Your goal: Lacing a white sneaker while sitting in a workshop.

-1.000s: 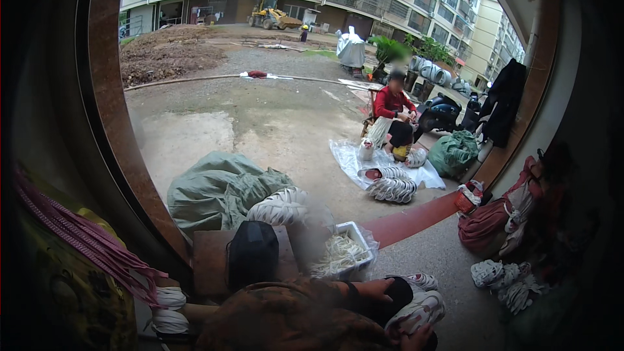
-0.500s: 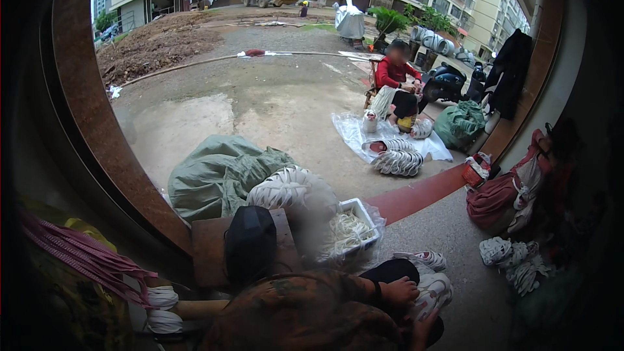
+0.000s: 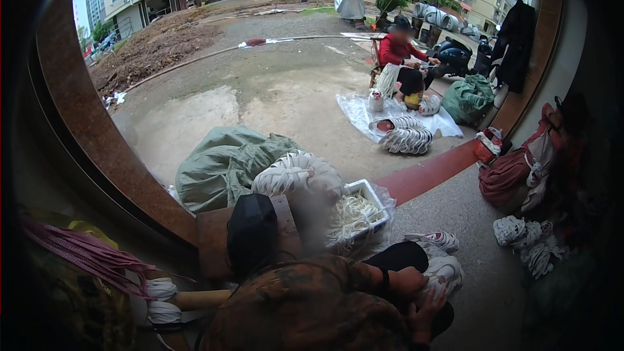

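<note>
Both my hands are low at the right, at a white strappy shoe (image 3: pixel 446 274) near my dark-clad knee. My left hand (image 3: pixel 409 282), with a dark band at the wrist, curls against the shoe's near side. Just below it, my right hand (image 3: pixel 426 315) presses its fingers along the same shoe; its thumb side is partly hidden. Another white strappy shoe (image 3: pixel 442 241) with a reddish inside lies just beyond. A white foam box (image 3: pixel 372 195) of loose white strips stands to the left of it.
A dark bag (image 3: pixel 252 234) rests on a brown wooden board (image 3: pixel 214 240). Beyond are a green sack (image 3: pixel 218 169) and bundled white shoes (image 3: pixel 299 172). Pink cords (image 3: pixel 84 250) hang at left. A person in red (image 3: pixel 396 52) sits outside beside a plastic sheet (image 3: pixel 354 114).
My hands have shifted slightly, and the right hand's fingers have come up onto the shoe. The view has tilted a little. The seated person outside has moved their hands apart.
</note>
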The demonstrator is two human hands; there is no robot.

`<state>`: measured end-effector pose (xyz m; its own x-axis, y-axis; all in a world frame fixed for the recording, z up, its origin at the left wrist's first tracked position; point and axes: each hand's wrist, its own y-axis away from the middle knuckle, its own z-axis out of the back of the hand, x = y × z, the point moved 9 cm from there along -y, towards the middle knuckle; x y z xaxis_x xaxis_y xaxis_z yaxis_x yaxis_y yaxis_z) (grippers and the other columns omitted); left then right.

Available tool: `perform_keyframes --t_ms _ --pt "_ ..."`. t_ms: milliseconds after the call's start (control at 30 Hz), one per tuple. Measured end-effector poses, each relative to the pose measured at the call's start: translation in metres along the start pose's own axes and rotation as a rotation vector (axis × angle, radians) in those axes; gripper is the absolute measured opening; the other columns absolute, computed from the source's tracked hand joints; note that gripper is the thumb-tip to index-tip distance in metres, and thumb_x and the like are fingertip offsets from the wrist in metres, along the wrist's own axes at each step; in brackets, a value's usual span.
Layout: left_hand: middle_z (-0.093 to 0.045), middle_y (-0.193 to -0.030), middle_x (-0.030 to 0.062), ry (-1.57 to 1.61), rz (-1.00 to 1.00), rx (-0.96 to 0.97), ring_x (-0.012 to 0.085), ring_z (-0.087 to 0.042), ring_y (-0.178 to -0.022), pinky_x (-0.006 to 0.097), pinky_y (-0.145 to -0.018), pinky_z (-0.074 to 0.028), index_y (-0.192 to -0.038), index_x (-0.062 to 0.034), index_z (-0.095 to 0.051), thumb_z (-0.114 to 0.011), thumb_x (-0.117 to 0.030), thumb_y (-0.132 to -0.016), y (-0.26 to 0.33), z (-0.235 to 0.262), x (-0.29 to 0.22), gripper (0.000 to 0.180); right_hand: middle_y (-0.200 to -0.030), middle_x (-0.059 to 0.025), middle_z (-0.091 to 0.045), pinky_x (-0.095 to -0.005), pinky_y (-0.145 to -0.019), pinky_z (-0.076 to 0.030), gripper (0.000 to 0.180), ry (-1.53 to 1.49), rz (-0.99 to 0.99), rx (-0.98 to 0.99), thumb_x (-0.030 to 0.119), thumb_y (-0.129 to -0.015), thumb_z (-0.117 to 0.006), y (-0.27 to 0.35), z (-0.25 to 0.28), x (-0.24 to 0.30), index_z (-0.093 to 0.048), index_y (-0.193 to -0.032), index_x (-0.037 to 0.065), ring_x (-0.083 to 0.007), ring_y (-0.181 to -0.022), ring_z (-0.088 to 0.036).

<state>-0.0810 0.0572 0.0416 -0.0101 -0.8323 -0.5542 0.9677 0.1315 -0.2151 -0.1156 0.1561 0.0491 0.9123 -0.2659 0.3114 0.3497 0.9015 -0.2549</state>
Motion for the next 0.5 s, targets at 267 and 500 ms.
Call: perform_keyframes --t_ms 267,500 --pt "-0.063 -0.07 0.0188 -0.02 0.057 0.02 0.0378 -0.064 -0.07 0.045 -0.063 -0.051 -0.099 0.0049 -0.053 -0.062 -0.022 -0.073 -0.01 -0.013 0.007 0.039 -0.141 -0.0289 -0.028 -0.0593 -0.105 -0.022 0.075 0.098 0.013 -0.008 0.032 -0.071 -0.061 -0.007 -0.009 -0.008 -0.038 -0.13 -0.006 -0.0499 -0.128 -0.028" --pt "-0.063 -0.071 0.0191 -0.006 0.101 0.088 0.0377 -0.064 -0.071 0.045 -0.064 -0.051 -0.102 0.0049 -0.053 -0.062 -0.021 -0.074 -0.011 -0.015 0.009 0.039 -0.139 -0.0289 -0.033 -0.0576 -0.107 -0.021 0.074 0.096 0.102 -0.058 0.03 -0.071 -0.061 -0.013 0.001 0.005 -0.037 -0.129 -0.009 -0.0442 -0.131 -0.029"
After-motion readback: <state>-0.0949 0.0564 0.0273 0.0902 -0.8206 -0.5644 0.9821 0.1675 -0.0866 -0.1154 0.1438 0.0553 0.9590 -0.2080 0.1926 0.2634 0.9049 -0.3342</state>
